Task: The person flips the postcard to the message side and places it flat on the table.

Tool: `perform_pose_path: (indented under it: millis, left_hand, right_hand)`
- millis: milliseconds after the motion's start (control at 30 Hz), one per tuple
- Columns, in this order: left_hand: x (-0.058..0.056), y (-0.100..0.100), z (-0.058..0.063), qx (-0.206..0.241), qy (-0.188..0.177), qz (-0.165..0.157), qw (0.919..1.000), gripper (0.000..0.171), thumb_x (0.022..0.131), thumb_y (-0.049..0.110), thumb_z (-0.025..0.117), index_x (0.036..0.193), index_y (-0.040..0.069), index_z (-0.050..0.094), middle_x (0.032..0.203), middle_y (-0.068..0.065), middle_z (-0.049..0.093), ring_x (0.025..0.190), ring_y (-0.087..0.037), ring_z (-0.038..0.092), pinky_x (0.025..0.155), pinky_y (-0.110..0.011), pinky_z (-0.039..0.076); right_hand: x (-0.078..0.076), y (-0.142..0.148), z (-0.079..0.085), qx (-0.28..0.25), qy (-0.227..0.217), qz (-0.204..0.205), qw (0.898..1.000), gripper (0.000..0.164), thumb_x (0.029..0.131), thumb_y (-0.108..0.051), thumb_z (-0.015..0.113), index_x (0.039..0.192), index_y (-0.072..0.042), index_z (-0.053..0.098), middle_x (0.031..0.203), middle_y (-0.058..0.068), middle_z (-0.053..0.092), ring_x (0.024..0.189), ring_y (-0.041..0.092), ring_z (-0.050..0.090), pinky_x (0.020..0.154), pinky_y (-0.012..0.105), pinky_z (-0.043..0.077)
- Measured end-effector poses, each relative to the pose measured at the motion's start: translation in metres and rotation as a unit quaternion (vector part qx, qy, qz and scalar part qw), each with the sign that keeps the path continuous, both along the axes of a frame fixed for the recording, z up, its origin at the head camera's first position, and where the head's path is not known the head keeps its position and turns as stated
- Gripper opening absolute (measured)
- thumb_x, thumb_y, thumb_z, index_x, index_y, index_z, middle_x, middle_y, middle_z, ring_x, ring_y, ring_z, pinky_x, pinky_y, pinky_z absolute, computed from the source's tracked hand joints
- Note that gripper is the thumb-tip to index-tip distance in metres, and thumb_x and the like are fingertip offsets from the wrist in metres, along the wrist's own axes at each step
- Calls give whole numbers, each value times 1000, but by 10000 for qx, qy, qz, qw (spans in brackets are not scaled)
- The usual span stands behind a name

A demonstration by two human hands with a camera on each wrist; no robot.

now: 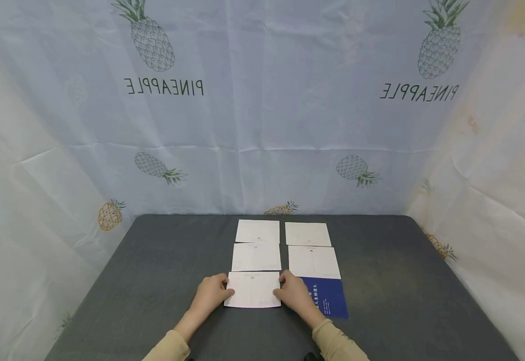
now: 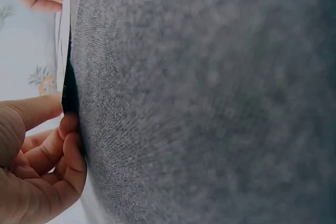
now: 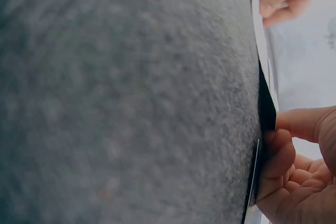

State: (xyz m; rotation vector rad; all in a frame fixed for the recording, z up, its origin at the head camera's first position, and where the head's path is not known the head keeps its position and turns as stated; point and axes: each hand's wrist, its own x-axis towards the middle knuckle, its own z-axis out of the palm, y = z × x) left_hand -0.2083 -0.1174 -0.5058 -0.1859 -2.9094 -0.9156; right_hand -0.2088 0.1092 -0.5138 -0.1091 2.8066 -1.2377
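Observation:
A white postcard [image 1: 252,290] with small print lies nearest the front of the left column. My left hand [image 1: 211,291] pinches its left edge, thumb on top and fingers beneath. On the opposite edge, my right hand [image 1: 293,291] grips it the same way. Both wrist views show the card's near edge raised a little off the cloth, with a dark underside. Beside the right hand, partly covered by it, lies a blue card [image 1: 332,298] with white lettering. Behind the held postcard is another white postcard [image 1: 256,257].
One more white postcard [image 1: 258,231] lies at the back of the left column. The right column has a white postcard [image 1: 314,262] behind the blue card and another postcard [image 1: 307,234] farther back. A dark grey table [image 1: 398,281] stands before a pineapple-print curtain [image 1: 289,115].

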Motion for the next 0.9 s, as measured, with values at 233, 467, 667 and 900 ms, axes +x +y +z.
perform_pose_path:
  millis: [233,467,667,900]
  left_hand:
    - [-1,4,3,-322,-201,73,9993,24,70,13,78,79,4,57,52,3,42,47,-8,34,45,-21,24]
    - [-4,8,9,-551,-2,56,9985,18,75,14,73,75,4,58,53,1,44,48,-11,35,45,-23,24]
    - [-2,26,25,-801,245,144,9964,22,79,24,69,84,4,62,53,1,49,46,-10,38,41,-24,28]
    - [3,66,35,-384,525,-218,9976,28,79,28,69,95,6,65,56,4,53,47,-6,40,41,-22,31]
  right_hand:
    - [2,-5,2,365,37,21,9993,30,76,-7,69,101,3,56,60,2,51,49,12,44,44,24,34]
    - [-1,1,1,228,229,75,9994,27,78,-9,64,102,3,59,57,-1,49,47,9,41,43,23,33]
    - [2,16,15,-393,147,135,9990,31,86,-23,63,107,0,61,54,-5,43,44,8,34,41,21,29]
    - [6,46,34,-586,81,-323,9977,34,85,-25,65,112,-3,61,57,-3,43,46,8,34,43,22,30]
